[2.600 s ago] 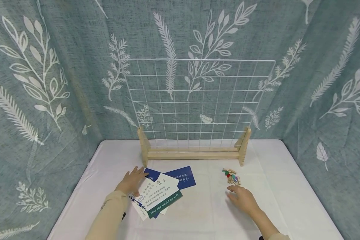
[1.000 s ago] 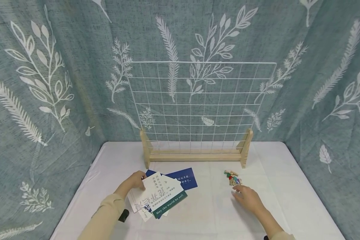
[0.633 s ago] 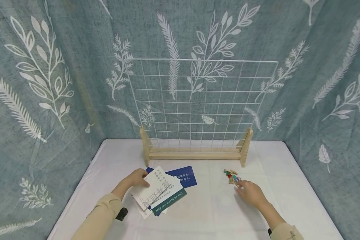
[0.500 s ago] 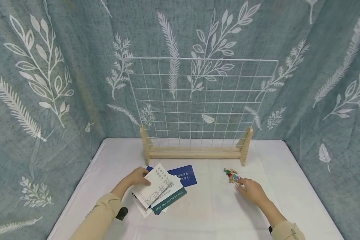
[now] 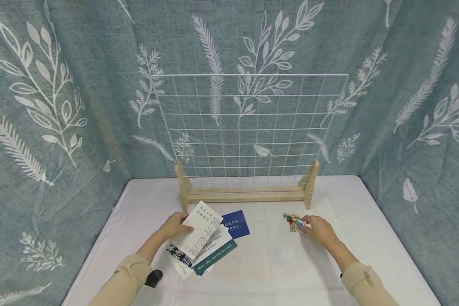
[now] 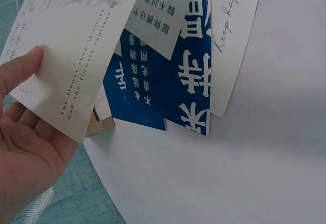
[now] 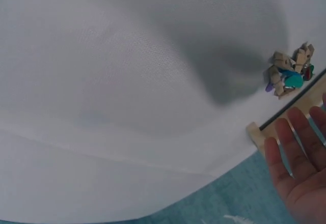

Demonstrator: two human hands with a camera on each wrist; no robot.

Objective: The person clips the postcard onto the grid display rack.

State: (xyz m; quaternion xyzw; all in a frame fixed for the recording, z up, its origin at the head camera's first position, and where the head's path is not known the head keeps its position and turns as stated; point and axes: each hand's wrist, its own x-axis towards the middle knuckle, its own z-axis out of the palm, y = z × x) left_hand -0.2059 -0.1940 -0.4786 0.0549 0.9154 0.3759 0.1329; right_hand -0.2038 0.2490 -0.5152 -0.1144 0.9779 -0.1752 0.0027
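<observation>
My left hand [image 5: 174,226] pinches a white postcard [image 5: 202,233] between thumb and fingers, tilted up above the other cards. The left wrist view shows the thumb on the printed face of this card and the fingers behind it. Beneath it, overlapping cards lie fanned out: a white card with a green strip [image 5: 216,256], a navy card [image 5: 236,226], a blue card with large white characters [image 6: 195,66] and a white "Keep happy" card [image 6: 232,40]. My right hand [image 5: 321,231] hovers beside a small pile of wooden clothespins [image 7: 289,76] with coloured decorations, fingers loosely extended, holding nothing visible.
A white wire grid [image 5: 252,75] stands upright in a wooden base [image 5: 246,197] behind the cards and clothespins. White cloth [image 5: 267,272] covers the table. A green-grey leaf-patterned curtain [image 5: 107,85] surrounds its back and sides. A small black object [image 5: 154,278] sits by the left wrist.
My left hand has taken hold of the white postcard and raised it off the fanned cards, tilting it away from them. My right hand has shifted slightly forward, closer to the clothespins.
</observation>
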